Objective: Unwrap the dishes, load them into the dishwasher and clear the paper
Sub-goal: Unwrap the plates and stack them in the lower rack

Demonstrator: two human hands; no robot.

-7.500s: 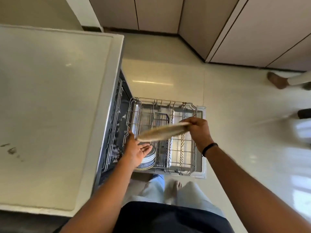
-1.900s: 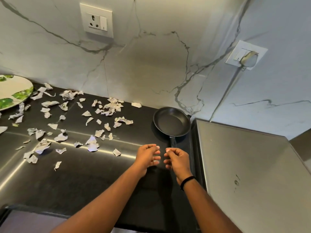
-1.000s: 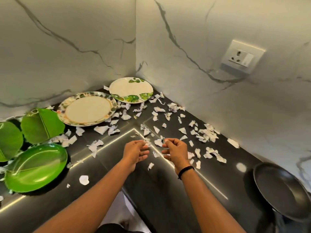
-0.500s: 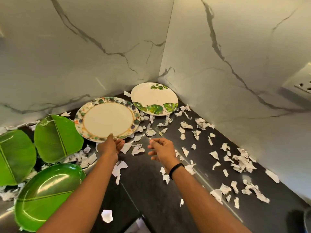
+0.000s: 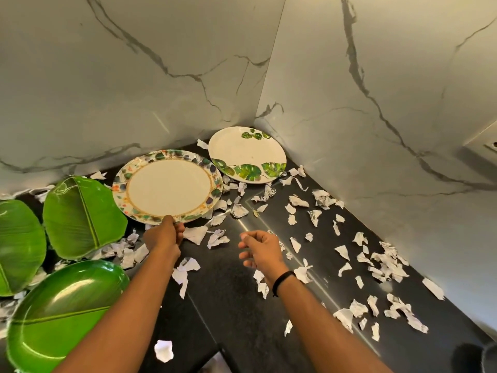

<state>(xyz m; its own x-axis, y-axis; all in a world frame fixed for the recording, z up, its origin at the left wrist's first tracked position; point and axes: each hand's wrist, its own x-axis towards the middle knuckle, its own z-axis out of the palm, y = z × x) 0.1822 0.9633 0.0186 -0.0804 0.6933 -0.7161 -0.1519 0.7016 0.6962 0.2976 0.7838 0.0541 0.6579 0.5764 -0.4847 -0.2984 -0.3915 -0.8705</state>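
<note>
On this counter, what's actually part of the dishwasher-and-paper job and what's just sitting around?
Part of the job:
- floral-rim plate, left hand gripping its near edge
- leaf-print plate in the corner
- three green leaf-shaped plates
- torn paper scraps across the counter
- right hand, loosely curled, holding nothing

Just lying about:
- wall socket
- dark object at the bottom right, cut off

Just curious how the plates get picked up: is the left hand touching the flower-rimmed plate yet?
Touching. In the head view the left hand grips the near rim of the flower-rimmed plate.
</note>
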